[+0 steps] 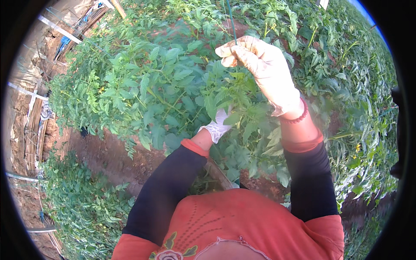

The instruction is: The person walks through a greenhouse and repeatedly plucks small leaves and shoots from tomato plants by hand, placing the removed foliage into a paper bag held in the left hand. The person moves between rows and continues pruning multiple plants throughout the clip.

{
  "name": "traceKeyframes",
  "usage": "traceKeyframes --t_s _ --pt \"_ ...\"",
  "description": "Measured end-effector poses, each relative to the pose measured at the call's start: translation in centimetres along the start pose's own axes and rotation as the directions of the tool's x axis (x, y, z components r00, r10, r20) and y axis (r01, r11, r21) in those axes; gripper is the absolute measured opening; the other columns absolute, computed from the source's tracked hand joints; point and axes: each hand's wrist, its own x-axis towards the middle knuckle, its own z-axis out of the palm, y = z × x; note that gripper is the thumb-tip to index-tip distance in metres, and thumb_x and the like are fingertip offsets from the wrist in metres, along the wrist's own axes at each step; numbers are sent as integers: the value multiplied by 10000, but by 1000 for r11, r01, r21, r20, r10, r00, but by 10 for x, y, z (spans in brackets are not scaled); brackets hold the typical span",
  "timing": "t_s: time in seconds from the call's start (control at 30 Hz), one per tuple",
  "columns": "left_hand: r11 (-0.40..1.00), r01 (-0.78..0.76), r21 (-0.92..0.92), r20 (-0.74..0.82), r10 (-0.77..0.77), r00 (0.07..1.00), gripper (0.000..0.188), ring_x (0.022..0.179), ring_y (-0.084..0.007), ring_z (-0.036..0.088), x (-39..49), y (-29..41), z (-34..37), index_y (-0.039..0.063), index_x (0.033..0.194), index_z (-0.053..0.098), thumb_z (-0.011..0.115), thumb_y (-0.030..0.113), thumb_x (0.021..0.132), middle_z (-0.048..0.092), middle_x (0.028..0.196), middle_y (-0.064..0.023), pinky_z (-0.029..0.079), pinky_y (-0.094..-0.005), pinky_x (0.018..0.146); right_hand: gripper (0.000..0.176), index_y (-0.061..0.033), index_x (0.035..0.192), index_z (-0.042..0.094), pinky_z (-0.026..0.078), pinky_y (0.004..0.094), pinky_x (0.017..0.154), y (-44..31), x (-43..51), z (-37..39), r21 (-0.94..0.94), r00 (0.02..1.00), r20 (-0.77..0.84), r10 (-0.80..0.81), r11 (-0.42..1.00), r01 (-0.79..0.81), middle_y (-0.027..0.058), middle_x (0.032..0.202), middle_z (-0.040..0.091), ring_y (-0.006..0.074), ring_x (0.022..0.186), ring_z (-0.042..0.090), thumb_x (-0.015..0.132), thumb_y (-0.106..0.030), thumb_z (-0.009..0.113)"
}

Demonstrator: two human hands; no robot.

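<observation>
My right hand (260, 61), in a thin, soil-stained white glove, is raised above the tomato foliage. Its thumb and fingers pinch a thin green twine (231, 21) that runs up out of the top of the view. Lower down, my left hand (219, 125), gloved in white too, reaches in among the leaves of a tomato plant (242, 97). Leaves cover its fingers, so what they touch is hidden. The plant's leafy top stands between my two hands, just under the right one.
Dense tomato rows (156, 71) spread ahead and to both sides. Bare soil (113, 156) shows between rows at the left. Along the far left, white poles (60, 29) and bundled reed matting (32, 130) stand by an earthen wall (16, 120). Yellow flowers (357, 148) dot the right side.
</observation>
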Motion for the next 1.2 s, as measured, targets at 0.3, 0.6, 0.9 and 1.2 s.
traceKeyframes --t_s 0.3,0.6,0.9,1.2 --pt "896 -87 -436 -136 30 990 253 849 -142 600 -6 50 -25 27 1086 581 438 216 998 645 1008 -62 489 -283 730 162 11 1012 664 457 217 802 -15 -37 -53 -528 956 -290 -52 841 -115 26 963 688 70 863 586 966 -104 561" --pt "839 -38 -542 -172 -67 983 190 802 -139 594 -21 79 -75 13 1021 651 545 153 948 675 947 -55 460 -282 761 169 -16 796 655 449 332 582 11 -62 -27 -677 971 -240 21 713 -183 141 667 599 255 589 567 831 -181 647" --pt "899 -229 -374 -131 193 972 364 1123 -190 557 -43 -1 -63 25 1358 391 429 58 997 499 1286 -107 492 -295 945 167 -10 818 657 488 348 652 94 -34 -12 -78 889 -401 221 959 -274 156 721 637 266 689 627 819 -144 558" --pt "590 -61 -805 30 144 989 414 1199 -219 508 -61 -24 -37 73 1370 401 479 90 963 479 1341 -107 439 -364 1020 281 -4 1070 616 509 320 621 59 -15 -12 325 964 -9 265 913 -248 38 896 661 124 686 583 891 -219 640"
